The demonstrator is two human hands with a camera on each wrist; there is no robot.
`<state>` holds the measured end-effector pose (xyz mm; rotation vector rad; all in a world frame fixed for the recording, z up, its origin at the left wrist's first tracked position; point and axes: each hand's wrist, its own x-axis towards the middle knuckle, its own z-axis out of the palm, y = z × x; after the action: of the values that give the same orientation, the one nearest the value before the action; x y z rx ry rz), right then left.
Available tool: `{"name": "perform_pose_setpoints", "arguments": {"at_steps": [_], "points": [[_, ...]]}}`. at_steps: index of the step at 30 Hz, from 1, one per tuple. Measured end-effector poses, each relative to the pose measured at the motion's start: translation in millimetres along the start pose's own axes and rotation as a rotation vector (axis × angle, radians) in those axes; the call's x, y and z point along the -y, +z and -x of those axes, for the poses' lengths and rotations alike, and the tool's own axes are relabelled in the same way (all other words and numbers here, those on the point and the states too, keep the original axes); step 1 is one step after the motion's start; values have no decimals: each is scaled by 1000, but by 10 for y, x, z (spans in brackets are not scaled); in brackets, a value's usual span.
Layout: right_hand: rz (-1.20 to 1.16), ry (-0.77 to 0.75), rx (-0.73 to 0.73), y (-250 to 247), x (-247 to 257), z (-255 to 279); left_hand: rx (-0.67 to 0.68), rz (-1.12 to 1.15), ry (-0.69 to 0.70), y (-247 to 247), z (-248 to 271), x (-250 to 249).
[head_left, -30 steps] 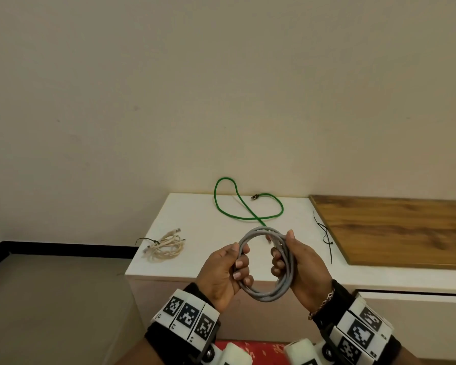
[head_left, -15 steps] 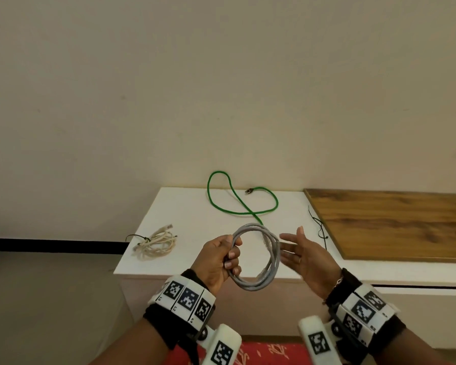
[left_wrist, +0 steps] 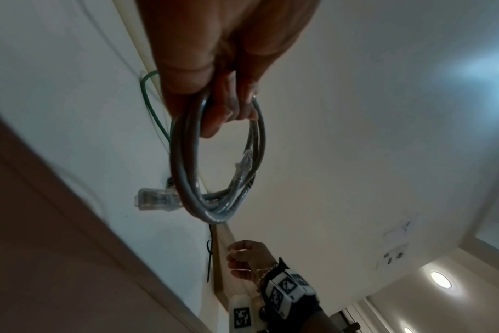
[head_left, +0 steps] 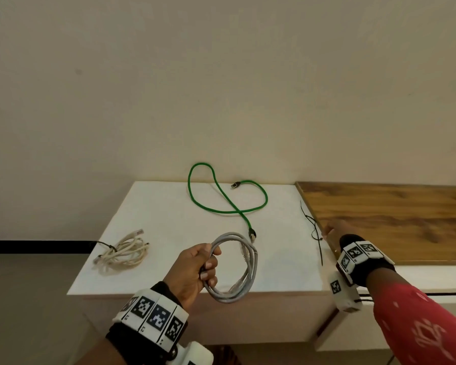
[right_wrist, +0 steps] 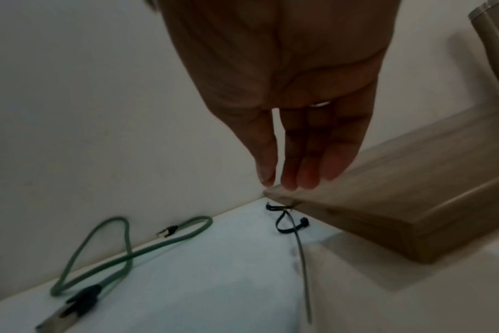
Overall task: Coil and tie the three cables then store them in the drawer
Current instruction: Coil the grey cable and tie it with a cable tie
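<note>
Above the counter (head_left: 169, 219), left hand (head_left: 192, 270) grips grey cable (head_left: 237, 272) coil; right hand (head_left: 334, 230), fingers straight, holds nothing, seemingly just over black zip ties (head_left: 315, 233).

I see my left hand (left_wrist: 228, 67) at the top, fingers curled round the grey cable (left_wrist: 185, 162), whose coil hangs below them with a clear plug (left_wrist: 154, 199) sticking out to the left. Behind it, on the white top (left_wrist: 71, 112), a stretch of green cable (left_wrist: 153, 106) shows. Lower down, my right hand (left_wrist: 247, 262) hovers beside a black cable tie (left_wrist: 209, 259) lying on that top, fingers loosely bent, holding nothing.
</note>
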<state>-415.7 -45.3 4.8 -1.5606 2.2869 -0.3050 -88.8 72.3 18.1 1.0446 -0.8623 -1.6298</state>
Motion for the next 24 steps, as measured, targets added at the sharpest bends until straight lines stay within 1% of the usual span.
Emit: {"name": "perform_pose_setpoints", "arguments": {"at_steps": [2, 6, 8, 11, 15, 17, 18, 21, 22, 24], "points": [[130, -14, 6, 52, 44, -117, 0, -2, -9, -36, -64, 36], [295, -11, 75, 165, 113, -297, 11, -8, -20, -78, -165, 87], [373, 12, 83, 212, 135, -329, 10, -6, -23, -95, -198, 108], [437, 15, 91, 250, 147, -339, 3, 3, -25, -130, -224, 144], [457, -39, 170, 211, 168, -305, -5, 2, -25, -147, -195, 169], [375, -87, 190, 162, 165, -293, -12, 4, -20, -143, -164, 158], [267, -115, 200, 132, 151, -292, -14, 1, -17, -134, -141, 140], [-177, -198, 199, 23, 165, -212, -25, -17, 1, -113, -90, 92], [-289, -214, 187, -7, 185, -160, -28, -22, 8, -105, -72, 75], [-432, -214, 172, -57, 253, -58, -37, -29, 21, -82, -31, 37]]}}
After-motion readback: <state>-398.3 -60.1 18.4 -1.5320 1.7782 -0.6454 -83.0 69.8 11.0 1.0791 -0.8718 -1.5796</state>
